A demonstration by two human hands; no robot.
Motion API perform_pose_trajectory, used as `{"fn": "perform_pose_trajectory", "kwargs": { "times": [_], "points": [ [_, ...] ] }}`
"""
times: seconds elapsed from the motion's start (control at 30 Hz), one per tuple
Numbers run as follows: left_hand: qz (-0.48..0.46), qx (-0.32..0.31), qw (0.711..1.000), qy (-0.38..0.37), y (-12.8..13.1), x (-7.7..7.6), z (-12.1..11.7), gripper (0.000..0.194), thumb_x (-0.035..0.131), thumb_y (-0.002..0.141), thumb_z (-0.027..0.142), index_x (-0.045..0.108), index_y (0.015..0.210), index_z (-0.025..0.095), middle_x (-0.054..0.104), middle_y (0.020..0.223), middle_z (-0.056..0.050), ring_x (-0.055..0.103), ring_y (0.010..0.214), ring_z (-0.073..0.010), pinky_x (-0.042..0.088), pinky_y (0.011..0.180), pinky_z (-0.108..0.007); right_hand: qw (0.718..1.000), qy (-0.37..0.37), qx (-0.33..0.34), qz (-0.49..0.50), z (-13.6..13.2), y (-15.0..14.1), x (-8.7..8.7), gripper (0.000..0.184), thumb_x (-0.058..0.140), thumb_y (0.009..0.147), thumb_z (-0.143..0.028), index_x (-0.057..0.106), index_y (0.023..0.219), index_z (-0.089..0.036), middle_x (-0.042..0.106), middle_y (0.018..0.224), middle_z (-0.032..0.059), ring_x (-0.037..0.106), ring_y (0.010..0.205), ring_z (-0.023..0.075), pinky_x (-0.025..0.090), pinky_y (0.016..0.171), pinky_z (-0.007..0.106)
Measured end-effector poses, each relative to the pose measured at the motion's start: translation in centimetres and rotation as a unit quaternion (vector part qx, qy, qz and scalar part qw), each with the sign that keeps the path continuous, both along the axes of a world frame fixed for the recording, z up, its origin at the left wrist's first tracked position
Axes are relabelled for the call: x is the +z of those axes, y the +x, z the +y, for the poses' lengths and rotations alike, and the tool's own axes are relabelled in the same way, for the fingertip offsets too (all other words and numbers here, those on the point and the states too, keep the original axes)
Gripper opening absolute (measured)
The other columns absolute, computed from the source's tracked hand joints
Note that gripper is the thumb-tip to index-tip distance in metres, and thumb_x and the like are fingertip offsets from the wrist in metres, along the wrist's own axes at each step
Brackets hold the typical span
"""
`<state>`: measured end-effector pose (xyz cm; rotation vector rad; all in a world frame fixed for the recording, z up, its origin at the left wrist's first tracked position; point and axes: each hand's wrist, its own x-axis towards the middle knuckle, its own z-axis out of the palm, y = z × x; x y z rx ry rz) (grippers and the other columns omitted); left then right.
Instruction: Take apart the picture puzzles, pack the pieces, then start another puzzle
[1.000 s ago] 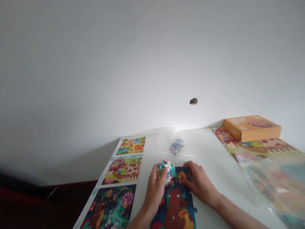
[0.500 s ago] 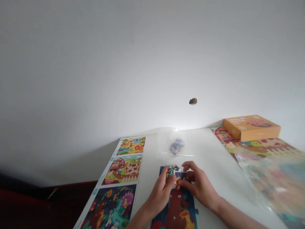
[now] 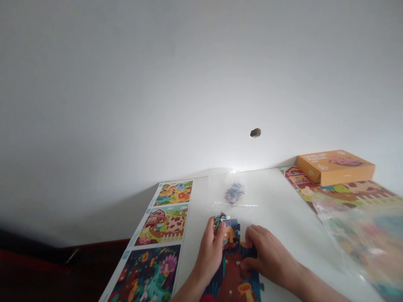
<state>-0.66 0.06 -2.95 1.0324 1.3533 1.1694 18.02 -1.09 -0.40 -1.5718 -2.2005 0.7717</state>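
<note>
Fingers, two hands: left hand [image 3: 211, 247] pinching loose pieces [image 3: 218, 221], right hand [image 3: 272, 256] bent around a puzzle edge.

Table [image 3: 273, 197], white; picture sheet [image 3: 157, 226] along its left side; orange box [image 3: 336, 167] at far right; puzzle [image 3: 231, 279], brown figure on dark blue, between the hands, lower end out of view; clear bag [image 3: 218, 188] of pieces just beyond; dark blue piece [image 3: 248, 251], between right thumb and fingertips, firm pinch or light touch cannot be told. Risks, as judged: a tug at the right edge could part more joins; a slack left thumb could spill the bunch. Against half a second ago: hands farther apart, right hand lower, top of puzzle now stepped and out of line.
</note>
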Motion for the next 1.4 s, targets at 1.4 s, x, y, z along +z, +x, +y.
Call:
{"fn": "perform_pose_trajectory", "kwargs": {
  "times": [1.4],
  "points": [
    [0.099, -0.117, 0.987, 0.054, -0.6, 1.0, -1.3, 0.049, 0.070, 0.079, 0.044, 0.062, 0.121, 0.019, 0.063, 0.127, -0.012, 0.056, 0.119, -0.0302, 0.042, 0.102, -0.035, 0.953, 0.017, -0.013, 0.302, 0.2, -0.3, -0.4, 0.023, 0.061, 0.088, -0.043, 0.056, 0.092, -0.021, 0.056, 0.091, 0.0029, 0.057, 0.073, 0.0141, 0.047, 0.055, 0.023]
  ]
}}
